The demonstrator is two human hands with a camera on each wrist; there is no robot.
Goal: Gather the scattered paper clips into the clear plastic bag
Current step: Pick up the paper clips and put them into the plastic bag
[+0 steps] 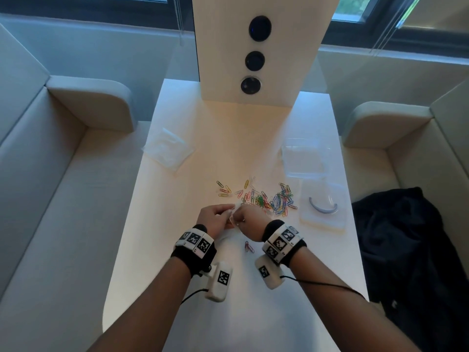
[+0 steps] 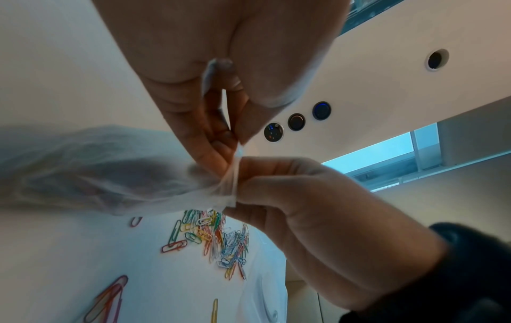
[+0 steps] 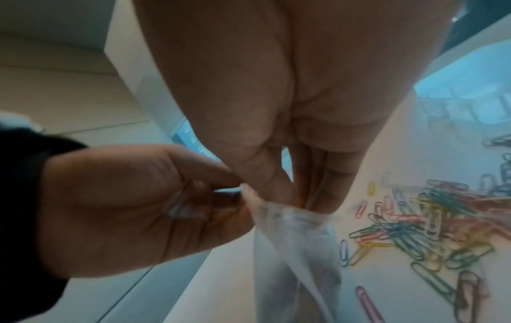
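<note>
A clear plastic bag (image 2: 116,174) hung pinched at its rim between the left hand (image 1: 215,219) and right hand (image 1: 250,219), both closed on it, near the table's (image 1: 177,250) six o'clock edge. It looked nearly empty. The paper clips (image 1: 264,199) lay heaped at one o'clock, ungathered.

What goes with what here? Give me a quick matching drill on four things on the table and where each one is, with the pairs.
Things:
1. clear plastic bag
2. paper clip pile
3. lone red paper clip
4. folded clear plastic

Places:
A. far left of the table
B. pinched by the left hand and right hand
C. near side, between the wrists
D. just beyond the hands

Pairs: 1-B, 2-D, 3-C, 4-A
</note>
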